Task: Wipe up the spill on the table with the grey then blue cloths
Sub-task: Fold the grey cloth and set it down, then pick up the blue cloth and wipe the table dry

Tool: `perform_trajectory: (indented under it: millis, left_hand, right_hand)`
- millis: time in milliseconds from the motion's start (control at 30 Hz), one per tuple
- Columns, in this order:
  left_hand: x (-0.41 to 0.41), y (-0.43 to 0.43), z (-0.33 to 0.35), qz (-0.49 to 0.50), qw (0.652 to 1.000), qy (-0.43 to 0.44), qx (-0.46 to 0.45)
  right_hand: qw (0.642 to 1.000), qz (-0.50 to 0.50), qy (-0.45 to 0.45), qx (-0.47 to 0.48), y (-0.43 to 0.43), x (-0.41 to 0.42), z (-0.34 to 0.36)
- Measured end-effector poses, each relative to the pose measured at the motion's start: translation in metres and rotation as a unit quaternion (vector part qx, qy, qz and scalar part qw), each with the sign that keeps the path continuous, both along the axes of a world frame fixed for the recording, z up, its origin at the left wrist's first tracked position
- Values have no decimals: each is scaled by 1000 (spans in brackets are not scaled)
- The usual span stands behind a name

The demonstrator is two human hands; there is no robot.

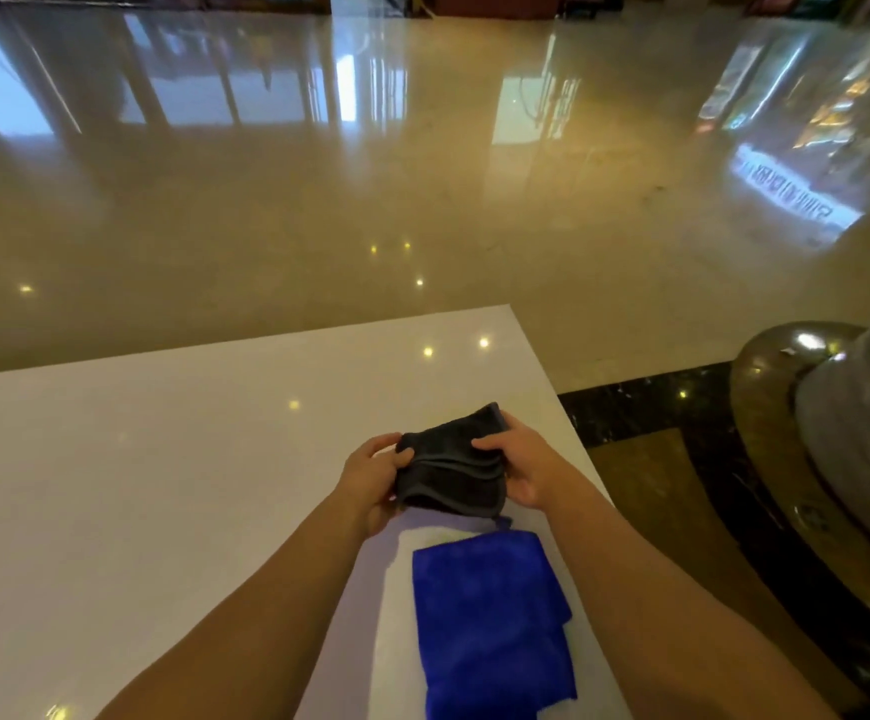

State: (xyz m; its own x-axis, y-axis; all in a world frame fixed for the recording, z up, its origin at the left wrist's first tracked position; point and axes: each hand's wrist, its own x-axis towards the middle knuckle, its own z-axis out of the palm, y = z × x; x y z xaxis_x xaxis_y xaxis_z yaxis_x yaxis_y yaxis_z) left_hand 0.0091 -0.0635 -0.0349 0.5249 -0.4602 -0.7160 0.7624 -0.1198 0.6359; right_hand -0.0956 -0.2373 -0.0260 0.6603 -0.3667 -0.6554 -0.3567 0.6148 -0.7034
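While blue cloth lies on table, both hands grip grey cloth.

Both forearms are bare to the frame's lower edge (no sleeve, watch or ring shows), and the left hand and right hand are ungloved.

1. I count two cloths: one grey cloth and one blue cloth.
2. I have two hands in view: my left hand and my right hand.
3. There is one white table.
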Motion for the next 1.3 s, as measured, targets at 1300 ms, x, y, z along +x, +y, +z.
perform_trajectory:
  millis: [1300]
  left_hand:
    - [-91,261,-16,57,898,-340,274]
  right_hand:
    - [840,181,145,-490,241,-43,1]
